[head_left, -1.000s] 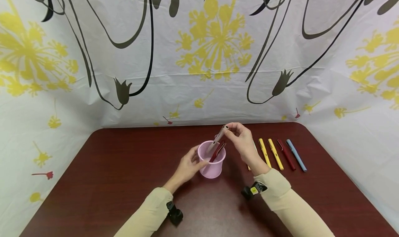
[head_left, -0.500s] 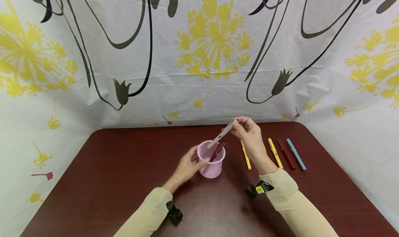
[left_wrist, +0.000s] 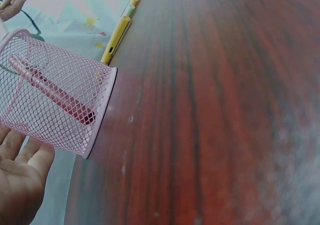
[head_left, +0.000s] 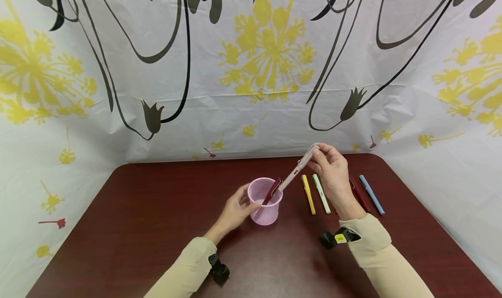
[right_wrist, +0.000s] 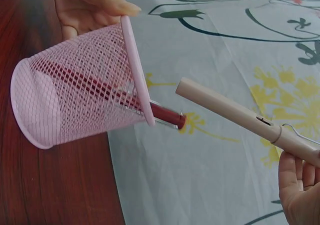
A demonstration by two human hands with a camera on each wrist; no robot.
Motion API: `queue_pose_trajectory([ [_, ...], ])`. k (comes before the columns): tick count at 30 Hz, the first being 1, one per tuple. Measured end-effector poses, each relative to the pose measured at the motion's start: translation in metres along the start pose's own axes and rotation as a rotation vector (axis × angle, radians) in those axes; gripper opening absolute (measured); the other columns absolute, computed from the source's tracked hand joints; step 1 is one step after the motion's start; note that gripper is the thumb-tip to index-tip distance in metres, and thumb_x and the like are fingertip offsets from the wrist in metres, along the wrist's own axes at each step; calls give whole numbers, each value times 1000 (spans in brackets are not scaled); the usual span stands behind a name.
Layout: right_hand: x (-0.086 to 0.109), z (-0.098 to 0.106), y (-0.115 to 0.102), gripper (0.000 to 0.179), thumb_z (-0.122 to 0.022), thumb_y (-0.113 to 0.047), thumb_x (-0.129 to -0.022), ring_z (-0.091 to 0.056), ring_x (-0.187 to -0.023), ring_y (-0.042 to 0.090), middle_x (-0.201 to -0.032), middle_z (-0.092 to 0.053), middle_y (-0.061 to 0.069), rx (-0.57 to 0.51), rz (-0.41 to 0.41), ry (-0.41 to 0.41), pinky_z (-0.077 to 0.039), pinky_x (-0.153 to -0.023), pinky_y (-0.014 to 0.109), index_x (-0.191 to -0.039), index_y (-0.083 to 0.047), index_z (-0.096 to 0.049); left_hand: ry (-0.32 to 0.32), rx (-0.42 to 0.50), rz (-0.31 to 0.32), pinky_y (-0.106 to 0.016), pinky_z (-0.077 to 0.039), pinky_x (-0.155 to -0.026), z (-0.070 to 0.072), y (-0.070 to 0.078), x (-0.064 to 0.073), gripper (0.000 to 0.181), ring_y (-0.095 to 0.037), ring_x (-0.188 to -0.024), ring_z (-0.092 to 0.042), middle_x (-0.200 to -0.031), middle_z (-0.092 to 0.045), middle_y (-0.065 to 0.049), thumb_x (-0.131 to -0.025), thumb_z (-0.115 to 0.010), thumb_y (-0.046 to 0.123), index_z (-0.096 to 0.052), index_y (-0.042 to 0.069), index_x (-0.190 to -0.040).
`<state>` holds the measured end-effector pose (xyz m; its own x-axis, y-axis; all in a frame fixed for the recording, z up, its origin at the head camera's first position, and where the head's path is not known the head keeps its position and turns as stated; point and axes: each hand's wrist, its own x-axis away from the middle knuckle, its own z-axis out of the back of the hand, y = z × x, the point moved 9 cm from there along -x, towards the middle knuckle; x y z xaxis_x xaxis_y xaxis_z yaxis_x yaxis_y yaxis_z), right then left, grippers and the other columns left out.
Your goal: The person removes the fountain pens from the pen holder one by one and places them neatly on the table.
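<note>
A pink mesh pen cup [head_left: 265,213] stands on the table with a dark red pen [right_wrist: 165,114] leaning inside it, its clip end above the rim. My left hand [head_left: 234,211] holds the cup from the left, thumb at the front near the rim and fingers behind. Up and to the right of the cup, my right hand [head_left: 332,171] pinches a pale beige pen [head_left: 296,169] by its clip end. This pen slants down toward the cup; in the right wrist view its lower end is outside the cup, apart from the rim.
Right of the cup lie a yellow pen [head_left: 308,194], a pale green pen [head_left: 321,194], a dark red pen [head_left: 361,198] and a blue pen [head_left: 371,194] in a row. My right hand covers part of the row. A patterned white sheet [head_left: 251,115] hangs behind the brown table [head_left: 157,202].
My right hand has moved up and to the right, drawing the beige pen out of the cup. The left hand and the cup have stayed in place.
</note>
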<state>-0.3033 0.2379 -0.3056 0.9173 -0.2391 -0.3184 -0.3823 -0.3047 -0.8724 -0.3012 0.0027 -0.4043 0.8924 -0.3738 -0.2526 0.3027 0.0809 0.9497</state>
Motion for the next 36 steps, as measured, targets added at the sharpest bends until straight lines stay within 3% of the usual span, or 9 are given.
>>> queue_pose_trajectory([
  [6,0,13,-3,14,-54,-6,-94,-63,-79,9,-93,-61,1,-14,4,-15,-57,-72,20,-107,-3,-57,2,-4,10,-53,-37,-105,0,0,1,60,-45,-124,-45,-131,-49,-32,-83,-69,3,-40,-8,-135],
  [14,1,33,-3,26,-58,-11,-93,-63,-75,10,-90,-64,1,10,-7,23,-55,-67,18,-115,4,-56,1,-5,18,-52,-39,-104,0,-2,0,61,-45,-124,-46,-132,-48,-31,-84,-69,5,-40,-7,-136],
  [23,-1,58,-4,12,-58,-6,-92,-63,-72,8,-88,-66,-1,-12,-11,60,-54,-63,16,-102,-7,-64,-5,13,28,-50,-39,-104,-1,-3,1,61,-44,-124,-45,-133,-48,-30,-84,-69,6,-40,-7,-136],
  [30,-7,96,-12,12,-60,-4,-89,-64,-73,7,-88,-69,-1,-12,-26,79,-55,-61,16,-100,-6,-66,-5,14,21,-51,-39,-104,-1,-2,1,61,-44,-124,-45,-133,-47,-30,-84,-69,5,-40,-8,-136],
  [36,-14,137,-16,13,-61,-7,-90,-63,-75,3,-88,-68,-6,96,-62,113,-53,-61,13,-101,-11,-66,-8,10,12,-51,-39,-104,-1,0,0,62,-45,-124,-45,-133,-47,-31,-84,-69,4,-39,-9,-136],
])
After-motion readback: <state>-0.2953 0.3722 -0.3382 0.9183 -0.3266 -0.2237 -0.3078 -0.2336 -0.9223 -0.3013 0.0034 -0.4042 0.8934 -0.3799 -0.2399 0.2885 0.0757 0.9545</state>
